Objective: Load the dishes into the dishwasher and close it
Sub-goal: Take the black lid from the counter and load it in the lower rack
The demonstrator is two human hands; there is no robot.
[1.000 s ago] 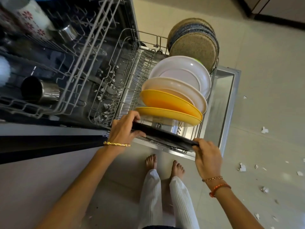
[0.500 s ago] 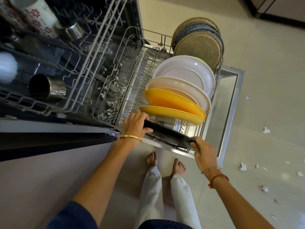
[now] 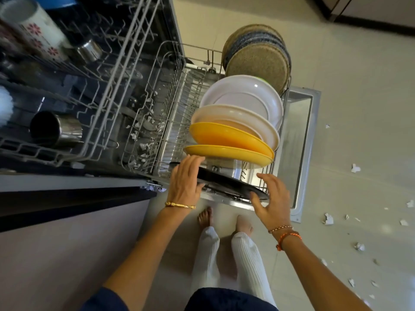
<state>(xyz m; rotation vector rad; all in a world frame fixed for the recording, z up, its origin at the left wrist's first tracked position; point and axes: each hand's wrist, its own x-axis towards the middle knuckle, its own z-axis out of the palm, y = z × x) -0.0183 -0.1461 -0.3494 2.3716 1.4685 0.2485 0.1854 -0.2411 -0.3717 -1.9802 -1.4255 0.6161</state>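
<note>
Below you, from left to right: the upper rack (image 3: pixel 67 151) holds a steel cup (image 3: pixel 56 130) and a flowered mug (image 3: pixel 38 32); the pulled-out lower rack (image 3: pixel 170 122) carries yellow plates (image 3: pixel 226 140), white plates (image 3: pixel 244 102) and woven mats (image 3: pixel 258 63) standing on edge over the open dishwasher door (image 3: pixel 301 140). Your left hand (image 3: pixel 186 178) has its fingers nearly straight, lying against the left end of the black pan (image 3: pixel 226 186), which sits at the front of the lower rack, just ahead of the nearest yellow plate. Your right hand (image 3: pixel 274 198) is spread and relaxed, its thumb near the pan's right rim; whether it touches, you cannot tell. Neither hand is curled round the pan. It looks stiff, flat and probably heavier than the plates, likely slick if wet, so take it by both opposite rims should it need reseating. The plates behind look light but prone to tipping. Paper scraps (image 3: pixel 356 168) litter the floor at right.
</note>
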